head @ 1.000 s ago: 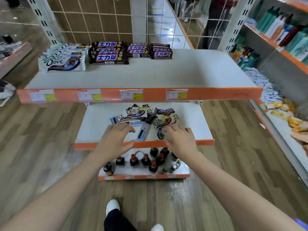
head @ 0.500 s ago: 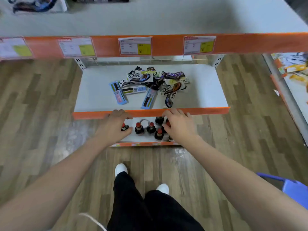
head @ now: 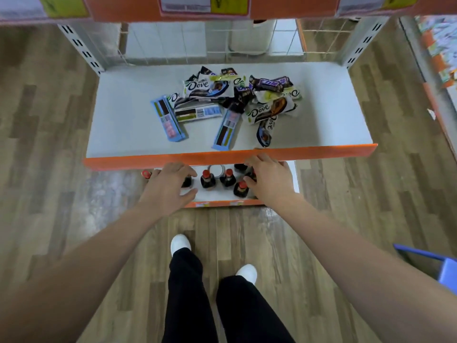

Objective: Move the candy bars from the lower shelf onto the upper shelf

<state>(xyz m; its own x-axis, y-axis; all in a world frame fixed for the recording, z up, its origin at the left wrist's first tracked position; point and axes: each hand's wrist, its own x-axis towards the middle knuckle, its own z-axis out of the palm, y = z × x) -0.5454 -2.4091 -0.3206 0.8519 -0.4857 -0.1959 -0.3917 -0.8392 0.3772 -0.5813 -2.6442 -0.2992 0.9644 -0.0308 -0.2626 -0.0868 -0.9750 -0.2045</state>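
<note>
Change: since 0.5 s ago the view has dropped and closed in; upper shelf [head: 296, 8] now shows only its orange front strip at the top edge, lower shelf [head: 123, 134] fills the middle. Both hands sit at about the same spot by the orange lip [head: 153, 162].
Candy bars [head: 222, 105]: all on lower shelf, loose heap behind the lip, centre to right. Count approx, wrappers overlap: 3 light-blue flat bars, 4–5 white Dove packs, 2–3 dark purple bars.
Axis: blue bar [head: 168, 118] left of heap, long axis runs back-left to front-right. Blue bar [head: 226, 129] nearest the lip, long axis front-left to back-right. Third lies roughly crosswise between them, barcode side up. Dove pack [head: 209, 87] at the back lies crosswise, logo readable.
L hand [head: 168, 186]: just in front of the lip, fingers spread and relaxed, holding nothing.
R hand [head: 269, 179]: fingertips at the lip's front, fingers loosely bent, holding nothing.
Bottles [head: 207, 180]: approx 7 small dark ones w/ red caps on the bottom shelf below the lip, partly hidden by hands.
Feet: 2 white shoes, black trousers, wood floor.
</note>
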